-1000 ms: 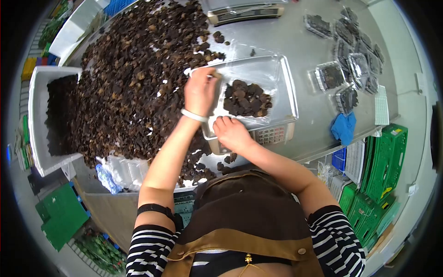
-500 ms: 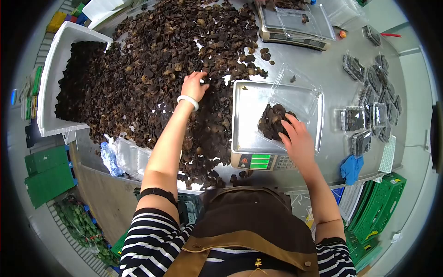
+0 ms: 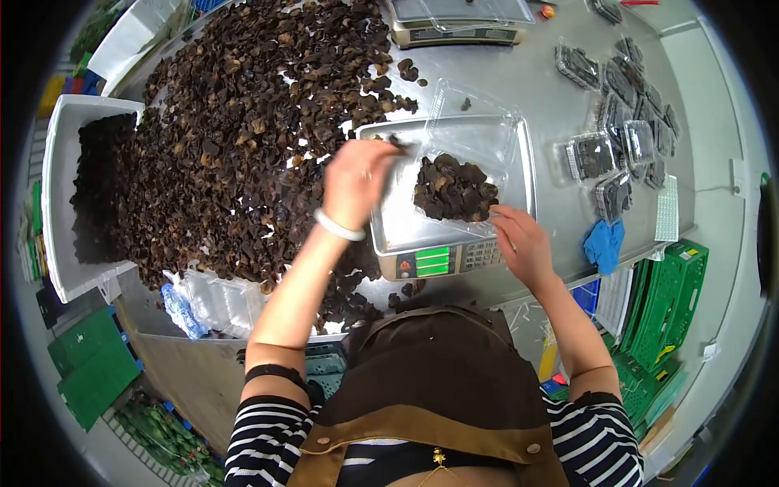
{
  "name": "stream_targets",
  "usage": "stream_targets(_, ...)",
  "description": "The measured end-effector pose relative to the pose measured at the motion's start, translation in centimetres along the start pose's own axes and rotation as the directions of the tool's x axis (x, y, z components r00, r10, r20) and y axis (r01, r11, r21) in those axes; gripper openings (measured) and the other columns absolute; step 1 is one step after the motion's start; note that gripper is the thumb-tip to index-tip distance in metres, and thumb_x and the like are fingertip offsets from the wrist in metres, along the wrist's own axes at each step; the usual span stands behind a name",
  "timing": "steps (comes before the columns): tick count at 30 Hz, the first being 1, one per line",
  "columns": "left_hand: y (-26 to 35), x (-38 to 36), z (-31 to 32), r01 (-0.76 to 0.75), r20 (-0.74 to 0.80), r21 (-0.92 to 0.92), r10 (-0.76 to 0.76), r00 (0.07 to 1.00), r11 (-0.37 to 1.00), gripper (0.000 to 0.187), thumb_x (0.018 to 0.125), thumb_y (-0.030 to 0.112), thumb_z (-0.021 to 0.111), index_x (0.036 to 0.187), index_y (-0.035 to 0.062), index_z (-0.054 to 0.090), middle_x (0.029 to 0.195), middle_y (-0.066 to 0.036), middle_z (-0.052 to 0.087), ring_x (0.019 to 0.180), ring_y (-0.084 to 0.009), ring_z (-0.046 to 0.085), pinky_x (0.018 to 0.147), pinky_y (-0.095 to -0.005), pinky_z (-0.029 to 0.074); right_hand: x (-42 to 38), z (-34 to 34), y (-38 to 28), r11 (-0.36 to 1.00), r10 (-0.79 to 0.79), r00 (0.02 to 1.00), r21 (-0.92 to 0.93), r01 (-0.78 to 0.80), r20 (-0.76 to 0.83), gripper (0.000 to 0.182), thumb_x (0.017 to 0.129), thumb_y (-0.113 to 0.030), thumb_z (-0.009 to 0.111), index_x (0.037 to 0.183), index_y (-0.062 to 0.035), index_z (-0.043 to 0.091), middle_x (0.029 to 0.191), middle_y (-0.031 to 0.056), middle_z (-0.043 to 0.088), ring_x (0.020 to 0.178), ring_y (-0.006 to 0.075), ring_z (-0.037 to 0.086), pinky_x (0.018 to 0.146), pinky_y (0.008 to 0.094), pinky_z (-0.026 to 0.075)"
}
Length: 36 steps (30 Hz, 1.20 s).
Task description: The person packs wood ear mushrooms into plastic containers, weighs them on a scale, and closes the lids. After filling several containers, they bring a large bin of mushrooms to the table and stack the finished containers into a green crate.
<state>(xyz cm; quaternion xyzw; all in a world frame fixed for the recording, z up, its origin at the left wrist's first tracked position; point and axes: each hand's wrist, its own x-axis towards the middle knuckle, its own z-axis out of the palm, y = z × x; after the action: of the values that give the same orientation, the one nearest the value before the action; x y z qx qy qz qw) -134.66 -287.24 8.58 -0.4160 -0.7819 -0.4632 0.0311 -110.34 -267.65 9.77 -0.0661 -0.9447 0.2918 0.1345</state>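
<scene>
My left hand (image 3: 355,183), a little blurred, is over the left edge of the scale's steel tray (image 3: 389,237), its fingers pinched on a dark piece of wood ear mushroom (image 3: 398,145). Brown-black wood ear mushrooms (image 3: 454,191) fill a clear plastic box on that tray, and the box's clear lid (image 3: 466,122) is flipped open behind it. At the box's right front corner, my right hand (image 3: 523,245) has its thumb and fingers closed on the rim. The scale (image 3: 430,264) shows lit green displays, digits unreadable.
A large heap of loose wood ears (image 3: 235,146) spreads from a white foam box (image 3: 57,203) across the steel table. Several filled clear boxes (image 3: 591,154) stand at right, near a blue cloth (image 3: 604,246). Another scale (image 3: 454,34) sits at the back.
My left hand has moved from the heap toward the tray with a mushroom piece. The right hand has shifted off the mushrooms to the box's corner. The whole view has swung somewhat.
</scene>
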Motion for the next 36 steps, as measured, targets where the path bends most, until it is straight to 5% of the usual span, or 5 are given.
stream_targets(7, 3.7, -1.6, 5.9, -0.244, 0.384, 0.015, 0.22, 0.897, 0.97, 0.03, 0.079, -0.007, 0.059, 0.106, 0.0033, 0.068, 0.117, -0.01, 0.064, 0.112, -0.0299, 0.055, 0.097, -0.0396, 0.046, -2.7, -0.9, 0.1, 0.998, -0.027, 0.988, -0.047, 0.035, 0.154, 0.025, 0.08, 0.0, 0.062, 0.105, -0.0028, 0.063, 0.117, 0.009, 0.062, 0.099, 0.0309, 0.061, 0.081, 0.0412, 0.052)
stream_targets(12, 0.4, -2.0, -1.5, 0.232, 0.094, -0.188, -0.217, 0.971, 0.954, 0.025, 0.088, 0.0, 0.061, 0.111, 0.0065, 0.069, 0.113, -0.008, 0.068, 0.101, -0.0207, 0.064, 0.089, -0.0328, 0.05, -7.3, -1.2, 1.3, 0.992, 0.128, 0.99, 0.013, -0.129, 0.065, 0.022, 0.083, -0.002, 0.061, 0.105, -0.0049, 0.064, 0.117, 0.0084, 0.063, 0.099, 0.031, 0.061, 0.082, 0.041, 0.053)
stream_targets(14, -1.6, -2.6, -4.4, 0.593, 0.028, -0.2, -0.6, 0.799, 0.78, 0.019, 0.094, 0.007, 0.061, 0.111, 0.0049, 0.069, 0.104, -0.004, 0.07, 0.092, -0.012, 0.063, 0.081, -0.0254, 0.049, -8.3, -1.0, 1.4, 0.99, 0.136, 0.99, 0.026, -0.137, 0.044, 0.021, 0.084, -0.002, 0.061, 0.105, -0.0048, 0.064, 0.116, 0.009, 0.064, 0.099, 0.0312, 0.061, 0.082, 0.0408, 0.053)
stream_targets(24, -2.6, -0.3, 0.5, 0.667, 0.201, -0.236, -0.636, 0.745, 0.707, 0.036, 0.099, 0.029, 0.058, 0.123, 0.0025, 0.063, 0.106, -0.007, 0.072, 0.091, -0.0124, 0.064, 0.081, -0.0259, 0.051, 1.4, 0.8, 4.1, 0.994, 0.103, 0.957, -0.005, -0.108, -0.271, 0.033, 0.087, -0.008, 0.063, 0.119, -0.0035, 0.06, 0.122, 0.0155, 0.061, 0.111, 0.0369, 0.056, 0.097, 0.043, 0.046)
stream_targets(36, -1.0, -5.8, 7.9, 0.739, 0.404, -0.341, -0.619, 0.673, 0.581, 0.048, 0.095, 0.025, 0.065, 0.135, 0.0012, 0.052, 0.127, -0.014, 0.061, 0.113, -0.0208, 0.06, 0.094, -0.0318, 0.048, 4.7, 6.0, 4.7, 0.995, -0.025, 0.969, 0.087, 0.048, -0.244, 0.024, 0.083, 0.003, 0.059, 0.106, 0.0002, 0.064, 0.116, 0.0149, 0.064, 0.112, 0.0349, 0.057, 0.096, 0.0428, 0.048)
